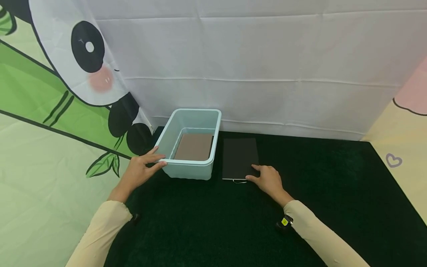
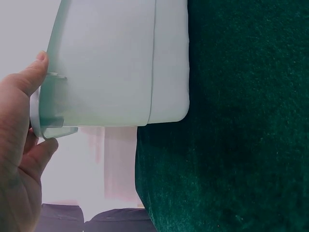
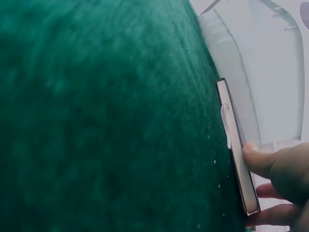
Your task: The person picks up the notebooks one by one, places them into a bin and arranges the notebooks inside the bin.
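A pale blue plastic tub (image 1: 188, 170) stands on the dark green cloth, its near wall facing me. My left hand (image 1: 141, 167) holds its rim at the near left corner, thumb and fingers on either side in the left wrist view. Inside the tub lies a brown flat rectangle (image 1: 194, 146) with a dark edge along its right side. Right of the tub a black notebook (image 1: 238, 157) lies flat, a white ribbon (image 1: 239, 181) hanging from its near edge. My right hand (image 1: 268, 181) touches the notebook's near right corner, thumb and fingertips lying on the cover there.
Dark green cloth (image 1: 327, 185) covers the table. Behind it hangs a white fabric wall (image 1: 253, 55). A printed panda sheet (image 1: 60, 141) drapes along the left side, and a yellow printed sheet (image 1: 393, 137) borders the right.
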### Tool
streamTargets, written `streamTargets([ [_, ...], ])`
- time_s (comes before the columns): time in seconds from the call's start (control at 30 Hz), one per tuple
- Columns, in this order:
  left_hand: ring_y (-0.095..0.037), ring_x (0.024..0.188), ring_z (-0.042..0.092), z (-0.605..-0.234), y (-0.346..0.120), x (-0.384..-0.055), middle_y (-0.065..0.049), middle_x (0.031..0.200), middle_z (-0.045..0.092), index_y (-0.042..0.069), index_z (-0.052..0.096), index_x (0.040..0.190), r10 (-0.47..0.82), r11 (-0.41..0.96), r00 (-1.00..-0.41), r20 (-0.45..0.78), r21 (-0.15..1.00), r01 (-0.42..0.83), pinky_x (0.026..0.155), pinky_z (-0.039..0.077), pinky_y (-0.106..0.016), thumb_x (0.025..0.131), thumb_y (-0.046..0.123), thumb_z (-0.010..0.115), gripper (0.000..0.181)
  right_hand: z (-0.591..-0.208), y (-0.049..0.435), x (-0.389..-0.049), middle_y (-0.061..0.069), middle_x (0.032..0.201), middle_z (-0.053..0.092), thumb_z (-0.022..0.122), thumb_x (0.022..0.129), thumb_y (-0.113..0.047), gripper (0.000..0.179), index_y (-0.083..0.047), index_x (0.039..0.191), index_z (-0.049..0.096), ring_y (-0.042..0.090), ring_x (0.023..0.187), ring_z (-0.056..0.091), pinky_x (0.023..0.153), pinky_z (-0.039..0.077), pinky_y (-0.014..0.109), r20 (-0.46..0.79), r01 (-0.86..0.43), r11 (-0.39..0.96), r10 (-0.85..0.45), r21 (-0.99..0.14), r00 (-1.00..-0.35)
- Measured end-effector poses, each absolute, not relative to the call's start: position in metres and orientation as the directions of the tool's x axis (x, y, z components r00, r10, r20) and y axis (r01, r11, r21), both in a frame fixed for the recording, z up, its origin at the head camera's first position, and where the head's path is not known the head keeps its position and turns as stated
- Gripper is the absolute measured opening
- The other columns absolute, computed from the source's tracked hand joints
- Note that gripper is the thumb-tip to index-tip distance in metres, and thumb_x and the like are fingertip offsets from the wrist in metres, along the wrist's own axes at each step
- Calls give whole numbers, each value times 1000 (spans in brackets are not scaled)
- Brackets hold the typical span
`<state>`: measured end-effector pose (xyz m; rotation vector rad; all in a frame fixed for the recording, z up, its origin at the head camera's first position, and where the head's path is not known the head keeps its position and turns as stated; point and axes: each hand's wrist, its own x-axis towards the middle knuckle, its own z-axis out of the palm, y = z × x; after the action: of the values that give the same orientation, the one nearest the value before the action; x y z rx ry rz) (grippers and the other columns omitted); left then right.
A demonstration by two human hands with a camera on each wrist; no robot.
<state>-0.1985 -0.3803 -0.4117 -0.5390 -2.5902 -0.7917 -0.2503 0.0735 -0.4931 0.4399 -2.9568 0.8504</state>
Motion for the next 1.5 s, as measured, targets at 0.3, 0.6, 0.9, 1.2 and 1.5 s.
streamTargets([
  [0.3, -41, 128, 59, -413, -380, -198, -22, 131, 66, 5, 77, 116, 249, 771, -848, 468, 434, 466, 54, 40, -26, 90, 19, 80, 29, -492, 65, -246, 26, 139, 60, 85, 86, -32, 60, -3, 135, 65, 39, 115, 64, 99, 46, 57, 99, -167, 762, -135, -626, -986],
  [0.6, -42, 123, 62, -414, -381, -196, -23, 134, 64, 4, 77, 116, 245, 776, -845, 475, 426, 464, 53, 39, -26, 89, 18, 81, 30, -498, 59, -244, 26, 143, 57, 86, 85, -22, 61, -1, 137, 63, 41, 126, 59, 105, 42, 59, 74, -71, 655, -22, -752, -997],
  [0.9, -40, 126, 61, -414, -381, -198, -21, 132, 65, 5, 77, 115, 253, 775, -829, 499, 408, 483, 61, 44, -26, 88, 16, 81, 29, -499, 59, -245, 26, 135, 63, 85, 83, -9, 60, 0, 138, 62, 39, 120, 64, 98, 48, 55, 101, -67, 582, 27, -811, -994],
  [1.2, -38, 126, 61, -414, -381, -199, -20, 132, 66, 5, 77, 116, 258, 777, -828, 498, 402, 485, 66, 52, -31, 89, 17, 81, 29, -492, 65, -252, 24, 150, 51, 84, 84, -5, 76, -3, 150, 48, 38, 131, 57, 102, 49, 48, -126, 128, 393, 32, -911, -992],
  [1.5, -35, 130, 59, -414, -382, -199, -16, 127, 70, 8, 78, 116, 254, 782, -834, 490, 403, 476, 75, 57, -44, 90, 18, 81, 29, -483, 66, -258, 28, 149, 50, 81, 85, 0, 87, -11, 159, 36, 39, 130, 58, 100, 51, 45, -245, 223, 283, -45, -933, -969],
])
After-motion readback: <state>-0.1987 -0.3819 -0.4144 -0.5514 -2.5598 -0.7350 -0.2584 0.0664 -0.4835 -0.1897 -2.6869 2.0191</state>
